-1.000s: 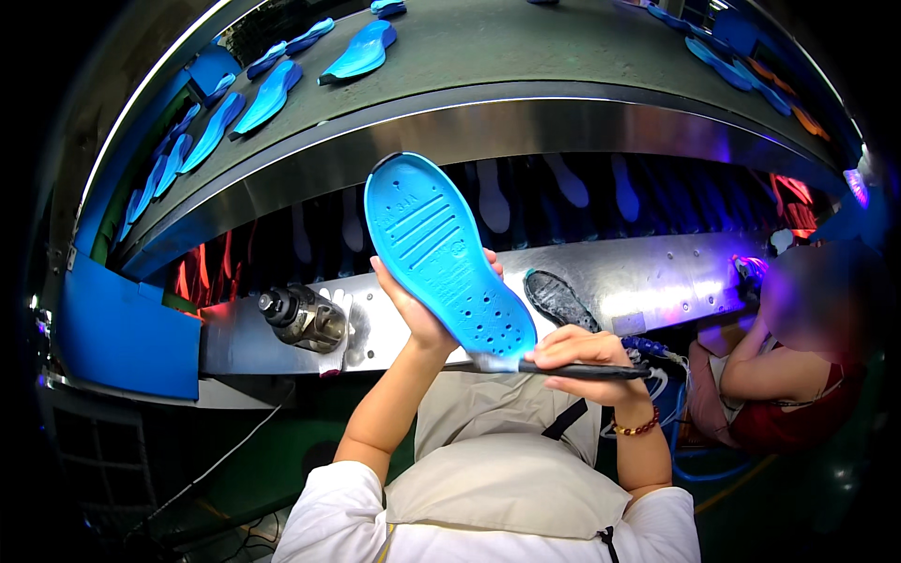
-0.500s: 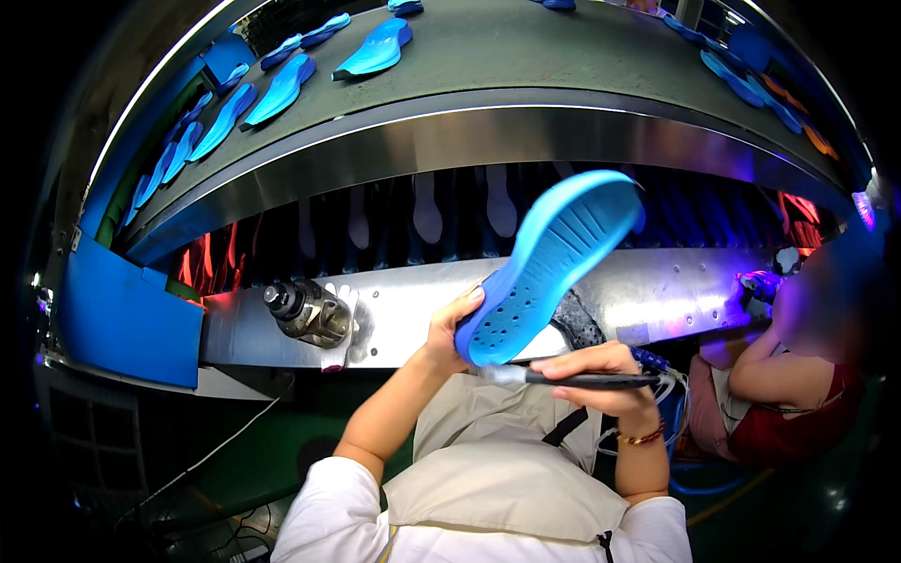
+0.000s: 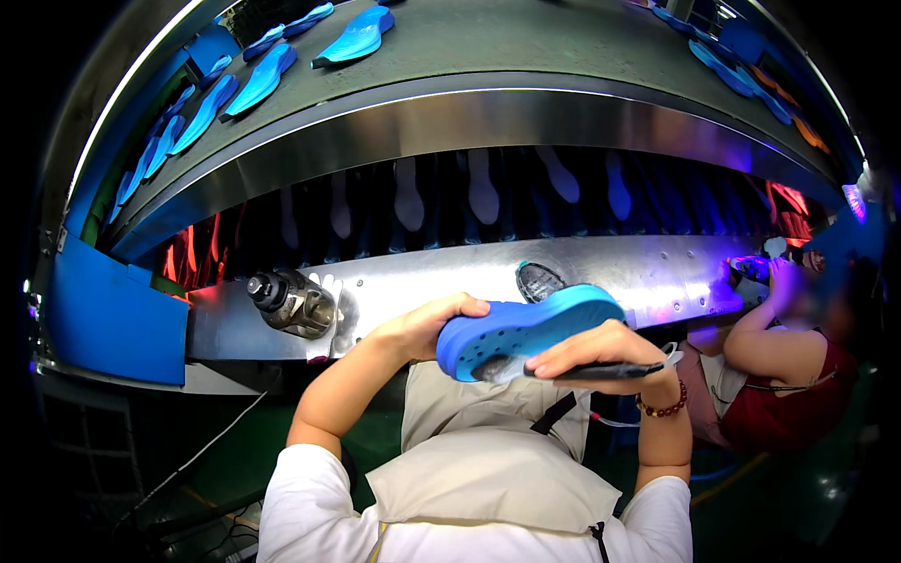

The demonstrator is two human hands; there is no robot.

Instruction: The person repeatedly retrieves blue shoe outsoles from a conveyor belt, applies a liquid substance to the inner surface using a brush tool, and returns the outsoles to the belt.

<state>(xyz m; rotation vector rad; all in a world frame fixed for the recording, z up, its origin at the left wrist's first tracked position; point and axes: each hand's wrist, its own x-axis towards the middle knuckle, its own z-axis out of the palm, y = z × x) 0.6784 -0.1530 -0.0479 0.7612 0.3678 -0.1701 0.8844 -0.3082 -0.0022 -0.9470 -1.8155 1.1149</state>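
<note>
My left hand (image 3: 424, 328) grips one end of a blue foam shoe sole (image 3: 516, 321), thumb on the upper edge. The sole is tilted sideways in front of my apron, with its row of holes along the side facing me. In my right hand (image 3: 608, 349) is a brush (image 3: 615, 372) with a black handle, closed between thumb and fingers. Its pale bristles meet the sole's near face close to my left hand. My right hand hides part of the sole's other end.
Beyond the hands runs a metal ledge (image 3: 422, 267) with a dark shoe sole (image 3: 539, 280) and a black-capped container (image 3: 298, 305). Above, more blue soles (image 3: 355, 38) lie on a conveyor belt (image 3: 526, 42). A person in red (image 3: 779, 403) sits at the right.
The sole has swung down from a steep, raised position to nearly level, turning its inner face away. The brush's bristles have moved onto the sole's near face. The view has shifted slightly.
</note>
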